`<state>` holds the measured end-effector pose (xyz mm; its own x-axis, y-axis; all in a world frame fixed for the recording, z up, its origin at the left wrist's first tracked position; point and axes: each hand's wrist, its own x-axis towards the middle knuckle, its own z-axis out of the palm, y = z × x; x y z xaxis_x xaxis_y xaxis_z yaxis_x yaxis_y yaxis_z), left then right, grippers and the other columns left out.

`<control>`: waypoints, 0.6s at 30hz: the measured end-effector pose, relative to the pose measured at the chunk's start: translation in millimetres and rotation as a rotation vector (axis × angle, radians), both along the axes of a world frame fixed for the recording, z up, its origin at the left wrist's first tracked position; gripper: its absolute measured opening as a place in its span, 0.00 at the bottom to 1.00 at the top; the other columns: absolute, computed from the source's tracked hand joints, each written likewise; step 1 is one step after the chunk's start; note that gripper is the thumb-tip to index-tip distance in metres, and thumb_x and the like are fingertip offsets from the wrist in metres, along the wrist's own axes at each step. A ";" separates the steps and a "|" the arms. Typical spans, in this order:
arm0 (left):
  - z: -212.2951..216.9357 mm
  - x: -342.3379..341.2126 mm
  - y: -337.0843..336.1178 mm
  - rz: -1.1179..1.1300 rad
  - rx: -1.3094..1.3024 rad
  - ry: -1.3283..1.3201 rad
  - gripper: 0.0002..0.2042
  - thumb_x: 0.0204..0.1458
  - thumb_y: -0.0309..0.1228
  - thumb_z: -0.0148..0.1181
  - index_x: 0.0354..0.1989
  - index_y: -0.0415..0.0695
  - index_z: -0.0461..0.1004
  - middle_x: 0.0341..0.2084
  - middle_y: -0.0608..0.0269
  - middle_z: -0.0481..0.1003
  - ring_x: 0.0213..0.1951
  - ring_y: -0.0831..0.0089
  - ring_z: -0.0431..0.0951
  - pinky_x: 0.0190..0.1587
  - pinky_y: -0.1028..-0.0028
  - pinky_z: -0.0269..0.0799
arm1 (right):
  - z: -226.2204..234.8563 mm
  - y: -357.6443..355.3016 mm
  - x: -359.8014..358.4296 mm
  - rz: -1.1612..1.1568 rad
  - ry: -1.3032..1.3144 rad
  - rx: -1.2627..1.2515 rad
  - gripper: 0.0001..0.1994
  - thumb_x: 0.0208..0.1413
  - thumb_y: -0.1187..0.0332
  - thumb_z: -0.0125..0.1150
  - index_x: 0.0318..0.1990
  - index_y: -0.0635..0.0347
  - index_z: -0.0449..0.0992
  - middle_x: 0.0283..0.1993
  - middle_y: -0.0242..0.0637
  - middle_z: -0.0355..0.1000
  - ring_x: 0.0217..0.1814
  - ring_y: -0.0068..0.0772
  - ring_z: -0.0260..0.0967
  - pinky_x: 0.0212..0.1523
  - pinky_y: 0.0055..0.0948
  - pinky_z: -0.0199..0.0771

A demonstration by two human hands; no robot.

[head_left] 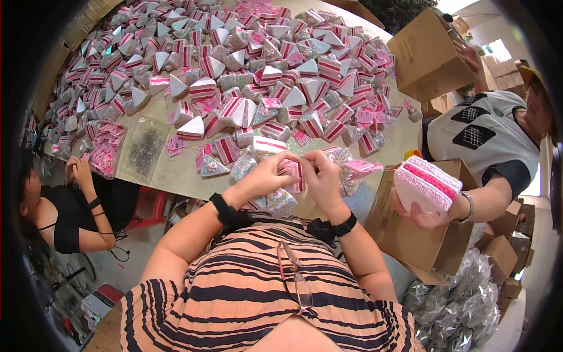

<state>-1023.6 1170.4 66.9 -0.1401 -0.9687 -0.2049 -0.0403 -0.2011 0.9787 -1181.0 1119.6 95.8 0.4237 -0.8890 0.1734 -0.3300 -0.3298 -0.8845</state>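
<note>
My left hand (272, 173) and my right hand (322, 179) meet at the near edge of the table, fingertips almost touching. The left hand's fingers are closed on a small pink tag (294, 171). My right hand pinches right beside the tag; what lies between its fingertips is too small to make out. Under and around both hands lie toy cake slices in clear or speckled wrapping, among them a white-topped cake slice (270, 144) just beyond the left hand. More pink tags (362, 168) lie to the right of my right hand.
Wrapped cake slices (234, 64) heap across the table (193, 182). A shallow tray (146, 149) of small dark pieces sits left, beside piled pink tags (105, 144). At right, a person (487, 135) holds a large cake slice (428, 185) over an open carton (404, 229). Another person (64, 211) works at left.
</note>
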 end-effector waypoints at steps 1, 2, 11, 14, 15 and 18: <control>-0.1 2.6 1.7 0.006 -0.085 -0.022 0.22 0.43 0.34 0.64 0.47 0.40 0.67 0.32 0.63 0.73 0.33 0.80 0.70 0.36 0.77 0.67 | -3.2 -1.1 1.2 0.020 0.006 -0.022 0.03 0.49 0.75 0.58 0.30 0.63 0.70 0.16 0.38 0.65 0.16 0.24 0.61 0.18 0.24 0.59; 0.4 3.6 5.5 0.005 -0.078 -0.025 0.22 0.43 0.34 0.64 0.47 0.40 0.67 0.32 0.63 0.73 0.33 0.80 0.70 0.36 0.77 0.67 | -6.7 -1.1 1.8 0.020 0.003 -0.015 0.03 0.49 0.75 0.58 0.30 0.63 0.70 0.16 0.38 0.65 0.16 0.24 0.61 0.18 0.24 0.59; -9.9 19.9 36.9 0.116 0.172 0.602 0.15 0.59 0.38 0.47 0.49 0.42 0.66 0.34 0.68 0.70 0.34 0.83 0.71 0.37 0.82 0.69 | -12.7 4.3 15.9 0.123 0.014 0.033 0.04 0.48 0.74 0.58 0.31 0.62 0.70 0.16 0.39 0.65 0.15 0.27 0.62 0.18 0.26 0.60; -13.4 29.3 40.9 0.118 0.161 0.585 0.14 0.60 0.37 0.46 0.47 0.41 0.67 0.35 0.67 0.70 0.35 0.82 0.72 0.38 0.81 0.70 | -3.0 12.9 24.3 0.105 0.076 0.012 0.03 0.49 0.74 0.58 0.30 0.62 0.70 0.17 0.40 0.66 0.16 0.28 0.63 0.19 0.27 0.61; -14.9 33.8 43.6 0.133 0.138 0.552 0.13 0.59 0.35 0.46 0.47 0.41 0.68 0.35 0.67 0.70 0.35 0.82 0.72 0.38 0.81 0.70 | -1.7 15.6 30.3 0.094 0.081 0.001 0.03 0.49 0.74 0.58 0.30 0.62 0.70 0.17 0.40 0.66 0.16 0.28 0.63 0.19 0.27 0.61; -7.7 46.9 51.3 0.085 0.077 0.467 0.10 0.58 0.31 0.47 0.46 0.42 0.68 0.34 0.68 0.71 0.35 0.84 0.71 0.37 0.82 0.69 | 1.8 27.5 45.8 0.068 0.034 -0.011 0.03 0.49 0.73 0.57 0.31 0.62 0.71 0.19 0.41 0.67 0.17 0.30 0.64 0.20 0.27 0.61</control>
